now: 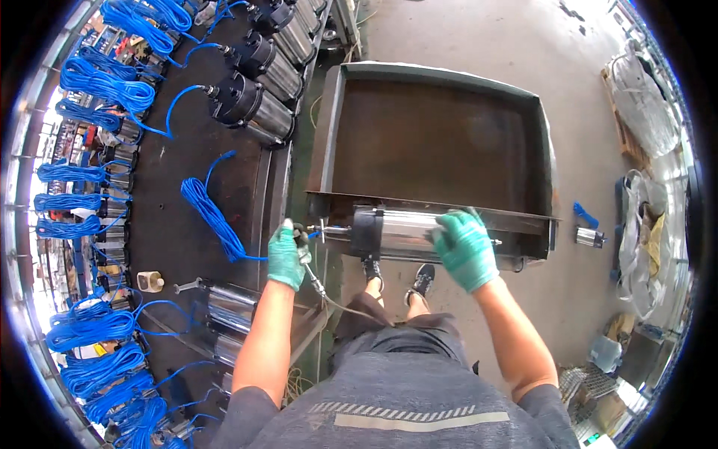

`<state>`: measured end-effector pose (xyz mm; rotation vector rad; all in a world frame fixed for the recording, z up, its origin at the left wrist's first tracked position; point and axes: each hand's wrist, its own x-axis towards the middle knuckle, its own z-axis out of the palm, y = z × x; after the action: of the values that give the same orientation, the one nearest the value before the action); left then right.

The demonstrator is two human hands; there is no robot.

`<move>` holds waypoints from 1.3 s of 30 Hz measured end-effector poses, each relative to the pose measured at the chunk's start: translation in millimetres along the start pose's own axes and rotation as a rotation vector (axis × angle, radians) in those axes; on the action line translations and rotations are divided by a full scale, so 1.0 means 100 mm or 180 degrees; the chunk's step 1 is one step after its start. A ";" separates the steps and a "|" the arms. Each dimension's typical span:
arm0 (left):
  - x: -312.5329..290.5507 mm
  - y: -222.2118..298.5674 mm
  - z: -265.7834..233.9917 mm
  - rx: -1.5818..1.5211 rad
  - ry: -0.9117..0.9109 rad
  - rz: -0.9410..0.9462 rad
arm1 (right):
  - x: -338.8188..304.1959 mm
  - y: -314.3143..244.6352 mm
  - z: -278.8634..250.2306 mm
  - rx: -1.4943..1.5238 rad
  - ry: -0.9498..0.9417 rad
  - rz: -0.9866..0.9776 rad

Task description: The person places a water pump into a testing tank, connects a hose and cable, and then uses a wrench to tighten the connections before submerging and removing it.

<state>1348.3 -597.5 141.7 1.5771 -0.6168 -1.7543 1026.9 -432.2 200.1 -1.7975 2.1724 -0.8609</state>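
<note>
My grey shirt [407, 404] fills the bottom of the view, with both forearms reaching up from it. I've got green gloves on. My right hand [465, 248] is wrapped over the shiny steel end of a pump [393, 232], gripping it from the top. The pump lies sideways along the near rim of a big dark metal tray [434, 135], black cap toward my left. My left hand [286, 254] is closed around a small fitting at the pump's left tip, right where the tray's near left corner meets the bench [161, 224]. A loose blue cable [213, 213] coils on the bench just beside that hand. More pumps [254, 108] with blue cables sit along the bench's far edge, and another two [228, 307] sit at its near edge by my left arm.
</note>
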 end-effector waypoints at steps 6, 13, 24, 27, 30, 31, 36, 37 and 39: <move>0.35 0.02 -0.07 0.0258 -0.0562 -0.0557 | 0.13 0.27 0.25 -0.0185 -0.0308 0.0134; 0.42 0.16 -0.03 0.0769 -0.0699 -0.0761 | 0.14 0.30 0.35 -0.0168 -0.0185 0.0200; 0.43 0.14 0.06 0.1247 -0.0806 -0.0525 | 0.19 0.27 0.40 -0.0223 -0.0110 0.0286; 0.42 0.15 0.08 0.1251 -0.0781 -0.0562 | 0.19 0.28 0.39 -0.0199 -0.0099 0.0305; 0.41 0.16 0.11 0.1291 -0.0677 -0.0574 | 0.19 0.28 0.39 -0.0141 -0.0171 0.0405; 0.40 0.16 0.12 0.1300 -0.0641 -0.0576 | 0.18 0.28 0.38 -0.0150 -0.0141 0.0404; 0.40 0.13 0.13 0.1320 -0.0583 -0.0487 | 0.16 0.30 0.39 -0.0132 -0.0191 0.0420; 0.41 0.11 0.11 0.1307 -0.0490 -0.0582 | 0.15 0.30 0.39 -0.0139 -0.0153 0.0427; 0.44 0.09 0.06 0.1300 -0.0619 -0.0506 | 0.14 0.29 0.38 -0.0143 -0.0184 0.0405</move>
<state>1343.1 -636.8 120.2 1.7758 -1.0214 -2.0088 1018.6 -454.7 156.4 -1.6608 2.2580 -0.7287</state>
